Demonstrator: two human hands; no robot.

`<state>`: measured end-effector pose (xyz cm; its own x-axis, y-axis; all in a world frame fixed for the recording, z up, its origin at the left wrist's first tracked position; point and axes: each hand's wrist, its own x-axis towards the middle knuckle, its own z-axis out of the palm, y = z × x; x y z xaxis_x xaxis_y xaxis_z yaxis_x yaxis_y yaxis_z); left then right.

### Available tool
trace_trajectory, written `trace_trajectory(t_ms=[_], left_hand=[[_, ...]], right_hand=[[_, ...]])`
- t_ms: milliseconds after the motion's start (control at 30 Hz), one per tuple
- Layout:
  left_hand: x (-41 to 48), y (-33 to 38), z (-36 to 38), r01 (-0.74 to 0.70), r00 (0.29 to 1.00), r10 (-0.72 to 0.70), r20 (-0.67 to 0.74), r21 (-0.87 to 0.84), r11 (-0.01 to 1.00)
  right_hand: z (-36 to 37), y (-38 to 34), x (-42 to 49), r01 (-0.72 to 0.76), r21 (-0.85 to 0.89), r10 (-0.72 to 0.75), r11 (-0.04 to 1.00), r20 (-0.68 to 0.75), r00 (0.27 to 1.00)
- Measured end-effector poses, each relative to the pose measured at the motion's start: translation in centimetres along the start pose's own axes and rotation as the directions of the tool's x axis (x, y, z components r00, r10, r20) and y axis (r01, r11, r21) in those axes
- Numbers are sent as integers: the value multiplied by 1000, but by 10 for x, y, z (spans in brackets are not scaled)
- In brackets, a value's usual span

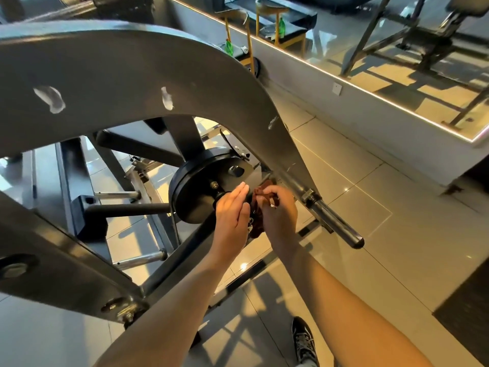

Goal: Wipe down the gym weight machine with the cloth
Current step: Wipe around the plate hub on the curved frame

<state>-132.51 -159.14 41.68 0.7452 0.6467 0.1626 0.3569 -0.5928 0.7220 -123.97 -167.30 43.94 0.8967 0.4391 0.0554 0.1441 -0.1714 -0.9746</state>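
the right hand (277, 210) bunches the brown cloth (258, 207) against the weight machine (132, 75) beside its black disc (195, 192), likely to wipe there, while the left hand (232, 207), fingers straight, steadies the hub.

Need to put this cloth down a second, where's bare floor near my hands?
Bare tiles lie between the bar and the grey wall. Left of the black plate it's crowded with pegs and frame.
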Motion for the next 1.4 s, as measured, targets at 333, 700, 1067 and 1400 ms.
trace_trajectory(t_ms=[333,700,1067,1400], left_hand=[[-3,0,-4,19,999,-15,40,-97,995],[0,-7,-3,4,998,0,60,-79,997],[0,-10,-7,-66,996,72,61,-91,994],[2,-11,-11,-63,991,71,110,-72,995]], right_hand=[[-1,-4,14,-198,231,207,953,-13,978],[2,8,35,-354,369,428,859,-139,893],[8,17,35,-440,353,506,826,-119,854],[13,1,29,-372,349,449,860,-170,877]])
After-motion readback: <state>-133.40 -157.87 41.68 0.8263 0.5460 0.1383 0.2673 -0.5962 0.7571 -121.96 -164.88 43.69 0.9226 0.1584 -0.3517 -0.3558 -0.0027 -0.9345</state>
